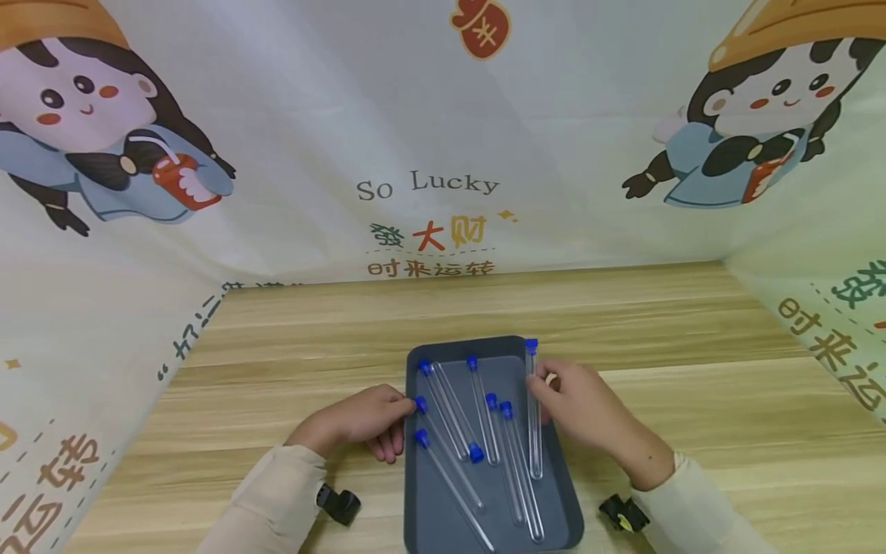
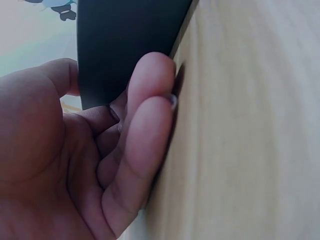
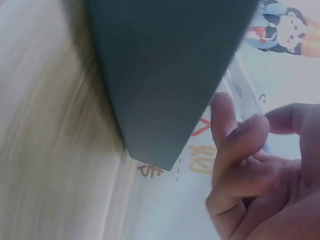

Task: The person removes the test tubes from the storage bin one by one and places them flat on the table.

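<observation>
A grey tray [image 1: 425,508] holds several clear test tubes [image 1: 453,492] with blue caps, lying at different slants. On the tray's left side, my left hand [image 1: 367,415] grips the rim, thumb at the top edge and the other fingers against the outer wall; in the left wrist view its lower fingers [image 2: 147,135] lie close to the table. My right hand [image 1: 588,408] pinches one test tube [image 1: 534,438] between thumb and fingers over the tray's right edge, blue cap pointing away from me. That tube [image 3: 245,85] shows partly behind the tray in the right wrist view.
The tray stands on a wood-grain table [image 1: 332,331]. A white printed cloth [image 1: 311,154] with cartoon figures and lettering walls in the back and both sides. Black wrist-camera mounts [image 1: 339,504] sit at both wrists.
</observation>
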A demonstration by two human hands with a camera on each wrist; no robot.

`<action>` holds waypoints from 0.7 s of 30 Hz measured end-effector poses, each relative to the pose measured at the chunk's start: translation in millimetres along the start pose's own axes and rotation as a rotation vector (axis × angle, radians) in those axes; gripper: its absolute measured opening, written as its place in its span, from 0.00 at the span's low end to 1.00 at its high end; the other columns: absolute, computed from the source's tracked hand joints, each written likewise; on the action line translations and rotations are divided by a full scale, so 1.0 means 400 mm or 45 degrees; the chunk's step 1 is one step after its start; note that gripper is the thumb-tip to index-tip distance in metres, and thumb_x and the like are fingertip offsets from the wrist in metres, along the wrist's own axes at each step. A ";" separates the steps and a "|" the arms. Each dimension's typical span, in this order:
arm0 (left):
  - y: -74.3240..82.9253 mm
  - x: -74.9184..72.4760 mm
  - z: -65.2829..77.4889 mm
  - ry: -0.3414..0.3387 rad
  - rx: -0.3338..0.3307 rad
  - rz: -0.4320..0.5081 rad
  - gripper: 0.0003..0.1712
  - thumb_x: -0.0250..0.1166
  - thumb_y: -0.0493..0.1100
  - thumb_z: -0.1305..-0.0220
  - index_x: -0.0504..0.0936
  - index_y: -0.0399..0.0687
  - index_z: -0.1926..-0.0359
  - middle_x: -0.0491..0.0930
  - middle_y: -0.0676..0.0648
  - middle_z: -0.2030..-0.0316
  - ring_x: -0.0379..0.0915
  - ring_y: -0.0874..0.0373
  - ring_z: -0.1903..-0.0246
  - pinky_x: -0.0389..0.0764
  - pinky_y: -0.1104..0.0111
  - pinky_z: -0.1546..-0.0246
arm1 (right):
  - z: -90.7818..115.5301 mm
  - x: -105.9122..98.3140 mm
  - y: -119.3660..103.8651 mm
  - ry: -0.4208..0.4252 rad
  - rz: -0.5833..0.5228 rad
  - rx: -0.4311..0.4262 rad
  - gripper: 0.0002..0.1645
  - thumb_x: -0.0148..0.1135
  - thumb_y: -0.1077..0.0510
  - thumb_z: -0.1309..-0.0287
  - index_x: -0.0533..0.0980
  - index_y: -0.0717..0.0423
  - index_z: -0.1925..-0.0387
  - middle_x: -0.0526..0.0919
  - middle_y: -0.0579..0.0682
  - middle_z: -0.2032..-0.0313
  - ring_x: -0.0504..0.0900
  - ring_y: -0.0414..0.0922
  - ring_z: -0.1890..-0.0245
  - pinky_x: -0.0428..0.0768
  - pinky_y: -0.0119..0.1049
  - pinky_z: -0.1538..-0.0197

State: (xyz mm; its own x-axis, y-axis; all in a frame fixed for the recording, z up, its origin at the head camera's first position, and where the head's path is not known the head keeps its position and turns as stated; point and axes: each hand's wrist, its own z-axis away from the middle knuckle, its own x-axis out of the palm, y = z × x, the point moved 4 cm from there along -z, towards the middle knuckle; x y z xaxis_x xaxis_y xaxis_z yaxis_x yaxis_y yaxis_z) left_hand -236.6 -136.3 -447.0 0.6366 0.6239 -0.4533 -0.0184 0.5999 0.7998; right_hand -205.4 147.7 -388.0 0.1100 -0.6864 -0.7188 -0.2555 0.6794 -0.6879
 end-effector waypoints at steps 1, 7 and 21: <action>0.000 0.000 0.000 -0.001 0.000 -0.002 0.30 0.44 0.48 0.24 0.80 0.35 0.77 0.79 0.49 0.85 0.78 0.62 0.87 0.82 0.69 0.83 | 0.001 -0.004 -0.001 0.004 -0.055 0.004 0.13 0.53 0.54 0.29 0.72 0.53 0.71 0.75 0.44 0.87 0.67 0.39 0.90 0.63 0.29 0.86; 0.005 -0.001 0.001 -0.003 -0.003 -0.006 0.30 0.44 0.47 0.24 0.80 0.35 0.77 0.79 0.49 0.85 0.78 0.62 0.87 0.82 0.69 0.83 | 0.000 -0.023 -0.002 0.059 -0.246 0.011 0.09 0.53 0.56 0.29 0.73 0.58 0.63 0.81 0.48 0.82 0.75 0.49 0.90 0.68 0.32 0.87; -0.002 0.001 -0.008 0.007 0.000 -0.009 0.29 0.45 0.47 0.25 0.80 0.36 0.78 0.79 0.49 0.85 0.77 0.62 0.87 0.82 0.69 0.84 | -0.014 -0.053 0.021 0.164 -0.152 0.083 0.28 0.55 0.62 0.41 0.70 0.59 0.37 0.79 0.51 0.70 0.72 0.41 0.79 0.70 0.31 0.81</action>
State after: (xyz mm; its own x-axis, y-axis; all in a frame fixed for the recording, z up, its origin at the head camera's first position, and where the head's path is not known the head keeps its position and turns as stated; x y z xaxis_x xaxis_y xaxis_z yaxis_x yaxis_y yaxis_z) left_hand -238.8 -135.1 -449.0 0.6326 0.6225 -0.4609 -0.0140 0.6042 0.7967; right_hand -215.1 166.7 -377.9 0.0111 -0.7880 -0.6156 -0.1850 0.6034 -0.7757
